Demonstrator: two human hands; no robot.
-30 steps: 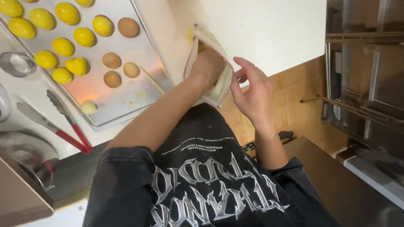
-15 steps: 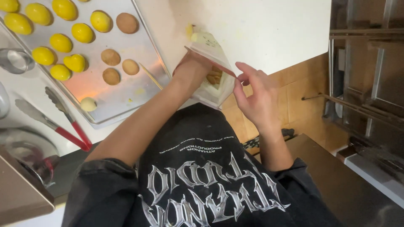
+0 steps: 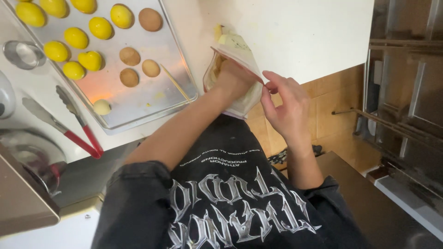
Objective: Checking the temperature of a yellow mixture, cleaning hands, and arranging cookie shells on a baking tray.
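Plastic bag (image 3: 240, 99), left hand (image 3: 235, 76) inside, right hand (image 3: 288, 108) pinching rim

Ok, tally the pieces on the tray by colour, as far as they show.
Yellow: 9
Brown: 4
Pale: 1
Total: 14 in view; the tray runs past the picture's top edge.

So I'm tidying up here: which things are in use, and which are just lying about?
In use:
left hand inside the clear plastic bag
right hand pinching its rim

Lying about:
metal baking tray of yellow and brown pieces
red-handled tongs
round metal cutter
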